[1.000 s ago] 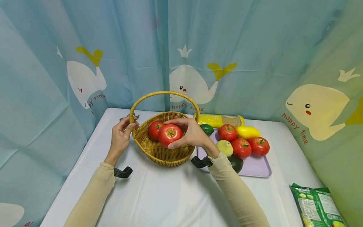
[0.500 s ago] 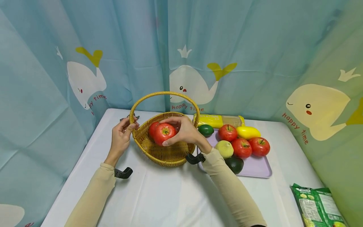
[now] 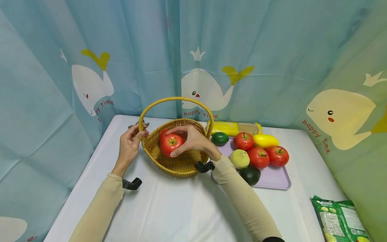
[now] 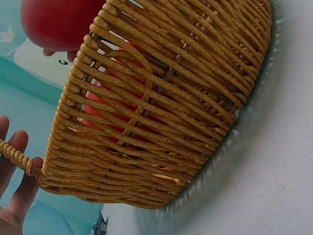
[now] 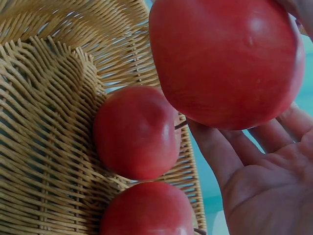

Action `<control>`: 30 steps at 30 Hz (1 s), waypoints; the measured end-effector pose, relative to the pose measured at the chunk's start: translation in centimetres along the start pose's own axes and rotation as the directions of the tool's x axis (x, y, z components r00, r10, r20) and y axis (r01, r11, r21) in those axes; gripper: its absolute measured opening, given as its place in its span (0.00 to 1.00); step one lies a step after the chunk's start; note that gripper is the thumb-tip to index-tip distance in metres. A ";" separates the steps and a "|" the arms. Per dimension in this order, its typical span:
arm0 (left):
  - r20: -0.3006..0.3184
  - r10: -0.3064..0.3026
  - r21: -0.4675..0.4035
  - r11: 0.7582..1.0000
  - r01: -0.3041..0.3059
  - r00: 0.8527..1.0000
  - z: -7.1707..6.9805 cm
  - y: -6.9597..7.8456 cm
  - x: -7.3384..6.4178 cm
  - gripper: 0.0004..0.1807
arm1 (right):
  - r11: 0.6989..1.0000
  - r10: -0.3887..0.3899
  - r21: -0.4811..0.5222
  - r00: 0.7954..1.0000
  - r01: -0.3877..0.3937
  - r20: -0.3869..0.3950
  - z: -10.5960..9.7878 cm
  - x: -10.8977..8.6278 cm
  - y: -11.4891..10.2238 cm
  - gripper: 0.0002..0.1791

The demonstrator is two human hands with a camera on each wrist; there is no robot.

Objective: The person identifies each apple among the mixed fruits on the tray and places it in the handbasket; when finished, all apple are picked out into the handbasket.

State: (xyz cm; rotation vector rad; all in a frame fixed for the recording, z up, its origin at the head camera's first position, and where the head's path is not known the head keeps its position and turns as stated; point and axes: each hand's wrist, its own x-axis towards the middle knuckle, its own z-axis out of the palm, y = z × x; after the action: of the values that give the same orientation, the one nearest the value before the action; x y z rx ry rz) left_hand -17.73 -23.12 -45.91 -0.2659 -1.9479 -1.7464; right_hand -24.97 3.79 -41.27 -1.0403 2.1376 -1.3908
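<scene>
My left hand (image 3: 128, 148) grips the wicker basket (image 3: 178, 173) at the left foot of its arched handle (image 4: 17, 157). Over the inside of the basket, my right hand (image 3: 195, 139) holds a red apple (image 3: 171, 145) between thumb and fingers. In the right wrist view this apple (image 5: 227, 63) is raised above two more red ones, an upper apple (image 5: 137, 132) and a lower apple (image 5: 149, 210), which lie against the basket's side. The head view mostly hides those two behind the held apple and the hand. Red shows through the weave in the left wrist view.
Right of the basket, a lilac tray (image 3: 279, 181) bears several red apples (image 3: 259, 158), a pale green fruit (image 3: 239, 159), a dark green avocado (image 3: 250, 175), a yellow fruit (image 3: 266, 141) and a lime (image 3: 220, 138). Behind lies a yellow packet (image 3: 225, 128); a green bag (image 3: 338, 218) lies front right.
My right hand has moved left with the apple, further over the basket's left part, now covering most of the apple behind it. My left hand stays on the handle.
</scene>
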 end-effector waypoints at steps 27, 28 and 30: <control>0.008 0.013 -0.014 1.000 -0.013 1.000 -0.1 -0.1 0.1 0.12 | 0.991 0.104 -0.104 0.981 -0.088 0.163 0.4 1.4 0.7 0.36; 0.008 0.015 -0.013 1.000 -0.015 1.000 -0.1 -0.1 0.1 0.12 | 0.991 0.105 -0.097 0.981 -0.090 0.166 0.4 1.5 0.8 0.36; 0.008 0.018 -0.013 1.000 -0.018 1.000 -0.1 -0.1 0.1 0.12 | 0.991 0.109 -0.096 0.980 -0.094 0.167 0.4 1.5 0.9 0.36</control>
State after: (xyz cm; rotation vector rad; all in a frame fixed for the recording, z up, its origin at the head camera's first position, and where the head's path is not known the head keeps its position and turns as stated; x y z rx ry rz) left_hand -17.83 -23.23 -45.93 -0.2950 -1.9351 -1.7494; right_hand -25.99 2.60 -42.13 -1.0277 2.1094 -1.1271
